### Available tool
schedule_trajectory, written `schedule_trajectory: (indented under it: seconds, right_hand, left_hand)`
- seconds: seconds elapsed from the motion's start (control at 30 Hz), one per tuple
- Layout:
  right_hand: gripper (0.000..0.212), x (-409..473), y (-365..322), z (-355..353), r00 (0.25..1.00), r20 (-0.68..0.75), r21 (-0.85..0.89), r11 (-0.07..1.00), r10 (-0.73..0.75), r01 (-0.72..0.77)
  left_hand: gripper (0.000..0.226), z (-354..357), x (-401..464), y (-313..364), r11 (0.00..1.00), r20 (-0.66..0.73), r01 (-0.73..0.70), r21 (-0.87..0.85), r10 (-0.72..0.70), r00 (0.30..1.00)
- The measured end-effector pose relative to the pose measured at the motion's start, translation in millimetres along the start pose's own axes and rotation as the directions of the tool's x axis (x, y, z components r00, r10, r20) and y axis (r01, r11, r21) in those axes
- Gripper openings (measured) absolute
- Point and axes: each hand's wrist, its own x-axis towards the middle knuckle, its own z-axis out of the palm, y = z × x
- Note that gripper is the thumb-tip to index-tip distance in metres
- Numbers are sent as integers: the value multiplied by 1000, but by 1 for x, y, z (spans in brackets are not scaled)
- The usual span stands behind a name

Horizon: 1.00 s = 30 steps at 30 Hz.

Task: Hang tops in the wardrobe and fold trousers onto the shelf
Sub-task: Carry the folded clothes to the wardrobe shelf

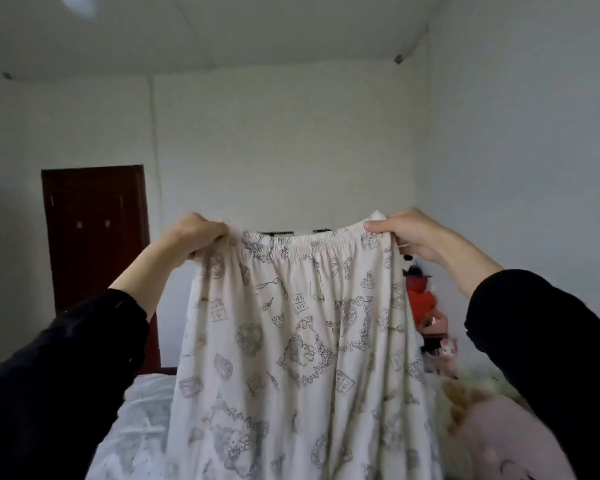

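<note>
Two hands hold a pair of pale printed trousers (291, 341) up in the air by the elastic waistband, stretched flat between them: the left hand (196, 235) has its fingers (219, 227) curled over and clamped on one end of the waistband, and the right hand (400, 233) pinches the other end between thumb and curled fingers. The cloth hangs straight down in front of the person, its lower part running out of the bottom of the view, above a bed (136, 420) with white bedding. By my judgement this is the start of the folding step for trousers: the garment is spread and squared, not yet folded. The next move likely calls for bringing the two waistband ends together so the legs lie one on the other, then folding along the length, perhaps on the bed. Neither wardrobe nor shelf shows here, so where the trousers must go cannot be told. Around are a dark red door (96, 244) on the left wall, soft toys (426, 306) stacked in the right corner, and a pink plush heap (499, 438) on the bed at lower right, which may crowd any laying-out space.
</note>
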Motion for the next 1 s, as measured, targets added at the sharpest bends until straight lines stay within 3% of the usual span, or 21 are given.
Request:
schedule_trajectory:
  seconds: [0.13,0.23,0.33,0.4,0.43,0.53,0.6,0.7,0.77,0.87,1.0]
  right_hand:
    - [26,-21,81,49,985,26,-205,965,172,-163]
    - [30,-47,121,89,949,123,-186,947,289,-264]
    - [43,-67,137,118,929,215,-108,953,301,-284]
    - [32,-76,139,131,927,266,-94,964,263,-247]
    - [24,-80,138,134,926,287,-89,969,246,-230]
    - [36,-88,142,136,890,371,-24,961,264,-275]
    - [40,-94,144,129,857,443,-17,958,263,-285]
    - [27,-103,147,127,835,498,-44,969,233,-244]
    - [22,-106,151,135,869,434,-91,971,239,-222]
    - [21,-105,159,141,926,301,-142,971,229,-194]
    - [7,-104,155,127,912,354,-106,978,206,-180]
  left_hand:
    - [24,59,-40,-56,979,235,206,-7,-198,951]
    - [25,101,-79,-75,938,385,323,-123,-255,887]
    - [28,130,-104,-80,891,540,392,-228,-220,813]
    - [25,141,-113,-80,860,576,412,-303,-179,798]
    - [23,144,-116,-79,850,568,409,-333,-165,806]
    - [19,147,-121,-88,844,550,382,-377,-128,826]
    - [19,145,-121,-93,896,607,316,-311,-69,792]
    - [30,143,-122,-93,987,640,96,-126,7,768]
    - [43,145,-123,-91,999,648,-27,-45,50,760]
    - [49,147,-122,-93,992,676,-103,-76,128,726]
    - [21,142,-119,-117,983,533,-48,-179,137,835]
